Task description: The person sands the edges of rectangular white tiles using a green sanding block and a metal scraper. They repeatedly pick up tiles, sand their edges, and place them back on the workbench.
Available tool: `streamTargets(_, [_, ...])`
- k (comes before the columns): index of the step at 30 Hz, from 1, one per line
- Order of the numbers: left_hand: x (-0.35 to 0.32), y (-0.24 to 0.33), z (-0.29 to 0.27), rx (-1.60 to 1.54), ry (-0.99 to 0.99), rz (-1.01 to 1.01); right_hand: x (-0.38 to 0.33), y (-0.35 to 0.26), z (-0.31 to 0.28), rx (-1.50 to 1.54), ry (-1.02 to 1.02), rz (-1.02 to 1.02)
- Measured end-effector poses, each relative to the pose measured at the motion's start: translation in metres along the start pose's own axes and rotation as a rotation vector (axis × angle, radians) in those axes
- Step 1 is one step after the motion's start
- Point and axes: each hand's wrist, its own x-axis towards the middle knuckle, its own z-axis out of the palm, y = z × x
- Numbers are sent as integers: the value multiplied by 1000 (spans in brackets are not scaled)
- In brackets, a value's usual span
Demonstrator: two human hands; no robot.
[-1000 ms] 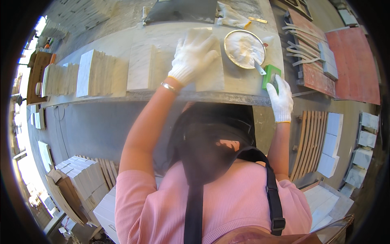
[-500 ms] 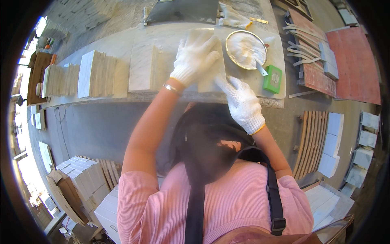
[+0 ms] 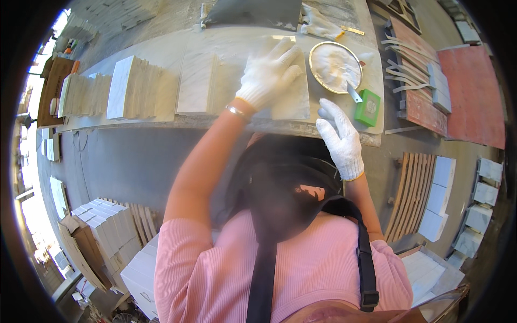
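- Right now my left hand [image 3: 271,72], in a white knit glove, lies flat with its fingers spread on a pale stone tile [image 3: 285,91]; it presses down on top of the tile and grips nothing.
- That tile lies flat on the grey workbench [image 3: 226,40], directly under the left palm and just left of the right hand.
- My right hand [image 3: 340,139], gloved the same way, hovers over the near edge of the bench with fingers loosely open and pointing away from me; it holds nothing, and I cannot tell whether its fingertips touch the tile's corner.
- Just beyond the right hand sits a round metal dish [image 3: 335,67] with white paste in it, a small scraper [image 3: 354,92] leaning out over its near rim.
- Beside the right hand's fingertips, to their right, a small green block [image 3: 368,107] rests on the bench, close to the dish.
- Left of the left hand another flat pale tile [image 3: 195,89] lies on the bench, and further left a row of tiles on edge [image 3: 126,94] leans together.
- Far beyond the left hand a dark sheet [image 3: 253,12] lies at the back of the bench, with a spare white glove [image 3: 319,26] next to it.
- Well to the right of the right hand, off the bench, a red board [image 3: 469,94] and stacked white stone pieces [image 3: 437,199] lie lower down.
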Motion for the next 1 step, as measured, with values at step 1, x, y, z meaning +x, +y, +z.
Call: streamTargets(1, [-1, 0, 1, 11, -13, -8, 4, 4, 3, -40, -28, 14])
